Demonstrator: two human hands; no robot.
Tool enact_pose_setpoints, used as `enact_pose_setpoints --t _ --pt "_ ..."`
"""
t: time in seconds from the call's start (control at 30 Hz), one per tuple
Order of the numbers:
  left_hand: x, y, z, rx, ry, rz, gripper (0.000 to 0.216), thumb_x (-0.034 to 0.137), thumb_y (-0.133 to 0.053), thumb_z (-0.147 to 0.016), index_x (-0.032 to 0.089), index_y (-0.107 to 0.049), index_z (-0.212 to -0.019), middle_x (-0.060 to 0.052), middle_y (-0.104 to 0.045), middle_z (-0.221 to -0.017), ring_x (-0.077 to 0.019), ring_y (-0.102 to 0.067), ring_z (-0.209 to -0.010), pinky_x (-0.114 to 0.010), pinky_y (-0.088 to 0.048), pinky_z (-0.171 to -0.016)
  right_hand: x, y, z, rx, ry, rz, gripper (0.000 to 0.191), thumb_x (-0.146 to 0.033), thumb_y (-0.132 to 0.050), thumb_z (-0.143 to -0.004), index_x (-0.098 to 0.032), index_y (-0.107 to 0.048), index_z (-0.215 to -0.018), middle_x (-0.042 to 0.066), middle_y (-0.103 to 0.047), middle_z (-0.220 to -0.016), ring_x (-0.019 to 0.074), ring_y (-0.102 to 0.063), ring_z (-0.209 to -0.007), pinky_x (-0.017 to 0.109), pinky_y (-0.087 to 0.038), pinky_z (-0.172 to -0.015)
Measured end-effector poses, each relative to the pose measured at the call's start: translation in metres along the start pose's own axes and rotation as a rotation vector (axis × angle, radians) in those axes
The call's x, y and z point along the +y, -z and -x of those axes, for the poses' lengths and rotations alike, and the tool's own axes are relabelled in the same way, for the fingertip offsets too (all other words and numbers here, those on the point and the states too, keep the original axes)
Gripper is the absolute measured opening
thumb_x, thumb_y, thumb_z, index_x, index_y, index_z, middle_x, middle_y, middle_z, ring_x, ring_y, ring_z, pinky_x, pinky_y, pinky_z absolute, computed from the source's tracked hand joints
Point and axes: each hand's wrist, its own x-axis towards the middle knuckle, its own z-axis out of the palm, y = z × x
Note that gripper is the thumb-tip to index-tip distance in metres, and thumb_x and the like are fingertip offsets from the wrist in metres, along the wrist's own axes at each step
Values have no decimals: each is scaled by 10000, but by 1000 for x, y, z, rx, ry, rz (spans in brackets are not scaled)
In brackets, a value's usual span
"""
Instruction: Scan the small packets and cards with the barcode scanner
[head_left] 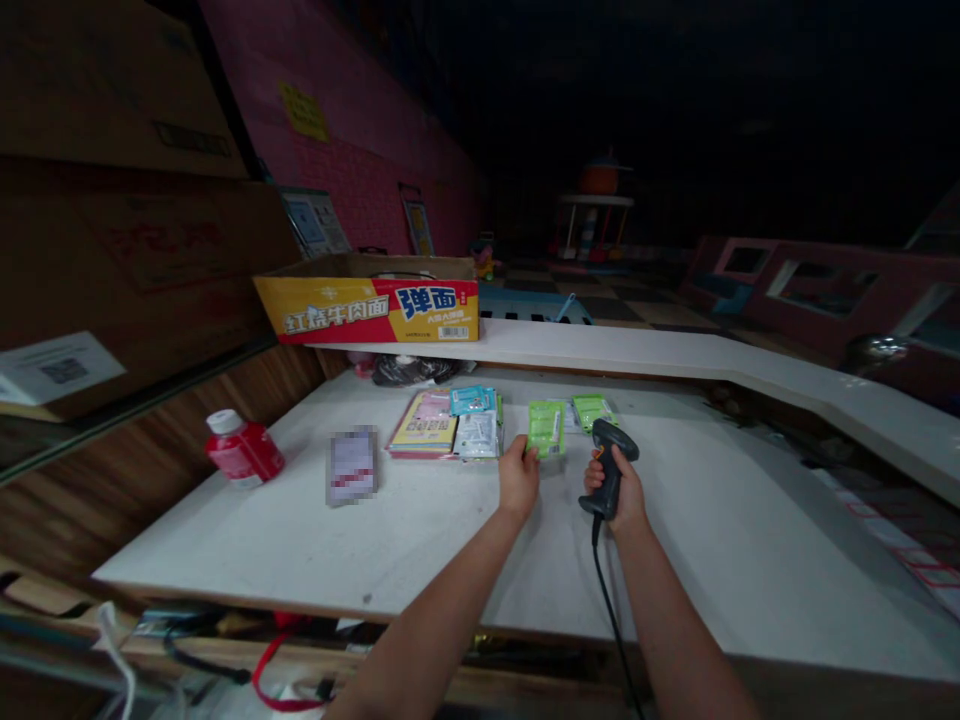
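Observation:
My right hand (pixel 621 492) is wrapped round the grip of a dark barcode scanner (pixel 609 462), whose head tilts toward the packets; its cable trails down past my forearm. My left hand (pixel 518 476) pinches the lower edge of a light green packet (pixel 546 427) lying on the white table (pixel 375 545). A second green packet (pixel 592 409) lies just beyond the scanner head. To the left sit a teal packet (pixel 472 400), a white packet (pixel 478 435) and a yellow and pink flat pack (pixel 424 426).
A red bottle with a white cap (pixel 243 449) lies at the table's left. A blurred card (pixel 352 465) rests near it. A yellow and red carton (pixel 373 298) stands on the raised white ledge (pixel 675 352). Wooden panelling rises at left; cables hang below the front edge.

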Motion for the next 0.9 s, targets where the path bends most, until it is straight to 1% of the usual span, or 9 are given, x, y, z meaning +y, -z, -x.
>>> enact_pose_setpoints --t 0.1,0.23,0.33,0.43,0.5,0.6,0.73,0.83,0.9 --pt "9 28 -4 96 15 45 130 265 -449 -871 190 -554 -892 -5 -585 -734 -136 -547 -627 -234 -438 -584 2 2 1 -5 4 1 328 -404 -781 -686 -183 -567 -800 -65 -481 -559 58 -441 -431 145 -413 -377" --pt "17 99 -27 333 -31 -187 177 256 -460 -866 175 -606 -923 -51 -663 -847 -184 -603 -803 -279 -467 -739 2 3 3 -13 -3 -18 318 -401 -771 -694 -187 -566 -806 -60 -479 -572 65 -450 -436 156 -424 -373" --pt "18 148 -42 417 111 -466 218 216 -474 -849 156 -647 -967 -103 -698 -936 -236 -632 -884 -310 -452 -764 2 2 3 0 -34 -60 279 -367 -752 -715 -184 -568 -818 -60 -476 -570 60 -442 -426 149 -419 -366" --pt "15 174 -48 390 246 -650 301 223 -456 -874 137 -659 -1078 -145 -710 -985 -270 -647 -910 -323 -439 -741 2 1 3 8 -43 -63 262 -352 -742 -725 -183 -570 -829 -62 -469 -570 63 -441 -422 153 -420 -361" --pt "13 180 -47 332 282 -741 331 218 -438 -888 124 -660 -1115 -161 -709 -991 -276 -649 -919 -325 -433 -742 2 2 2 1 -42 -51 273 -354 -749 -718 -180 -570 -830 -61 -467 -574 65 -447 -425 157 -425 -363" --pt "14 180 -40 283 266 -924 354 242 -411 -913 117 -671 -1118 -176 -692 -979 -289 -632 -938 -351 -426 -792 2 3 3 -15 -35 -30 292 -365 -760 -708 -180 -567 -826 -59 -463 -574 70 -459 -432 161 -431 -368" --pt "16 170 -23 343 109 -1118 367 291 -435 -918 167 -642 -1194 -172 -616 -1149 -319 -541 -1071 -411 -407 -867 2 5 2 -18 -43 -24 266 -365 -740 -730 -190 -562 -822 -57 -462 -572 73 -460 -433 161 -434 -367" --pt "14 162 -11 232 -40 -1137 352 304 -449 -923 232 -630 -1216 -140 -570 -1241 -315 -480 -1133 -441 -382 -918 2 5 2 -7 -48 -36 251 -357 -728 -740 -188 -563 -824 -53 -468 -576 69 -458 -434 156 -435 -369" --pt "11 158 -5 164 -75 -1127 341 309 -444 -929 248 -636 -1206 -132 -574 -1227 -307 -473 -1125 -449 -367 -939 2 5 2 -13 -43 -24 256 -362 -732 -738 -189 -562 -822 -52 -468 -579 71 -462 -436 159 -437 -370"
